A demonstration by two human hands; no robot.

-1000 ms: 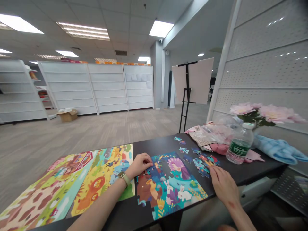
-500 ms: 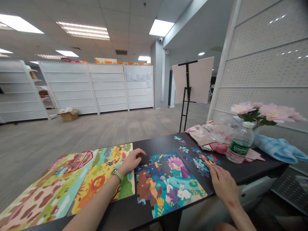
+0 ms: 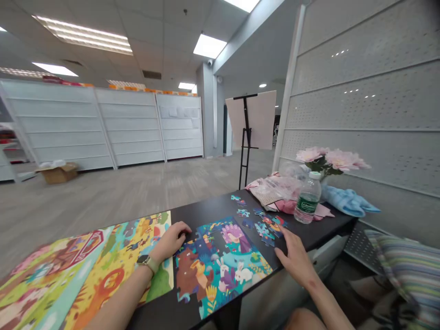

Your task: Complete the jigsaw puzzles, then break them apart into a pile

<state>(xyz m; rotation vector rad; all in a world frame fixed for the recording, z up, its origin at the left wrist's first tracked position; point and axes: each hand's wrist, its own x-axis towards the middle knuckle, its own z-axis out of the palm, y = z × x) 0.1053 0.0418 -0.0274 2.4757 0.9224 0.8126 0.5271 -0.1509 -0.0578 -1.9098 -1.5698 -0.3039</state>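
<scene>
A partly assembled jigsaw puzzle (image 3: 225,275) with a bear, white rabbits and a purple peacock lies on the dark table, with a gap in its upper middle. My left hand (image 3: 172,241) rests between its left side and the yellow lion puzzle (image 3: 113,270); its fingers curve loosely, thumb apart, and hold nothing visible. Several loose puzzle pieces (image 3: 264,233) lie right of the puzzle. At their near edge, my right hand (image 3: 293,254) has its fingers stretched out and thumb spread. Its fingertips touch or nearly touch an orange and red piece (image 3: 275,228).
A farm puzzle (image 3: 44,275) lies at the far left. Towards the right stand a water bottle (image 3: 307,201), pink cloth with clear plastic (image 3: 275,190), a blue cloth (image 3: 349,201) and pink flowers (image 3: 338,159). An easel (image 3: 245,137) stands behind the table; a striped cushion (image 3: 412,270) is at right.
The view has turned to the right, so everything sits further left. My right thumb has spread away from the fingers, which remain by the loose pieces. My left hand stays resting.
</scene>
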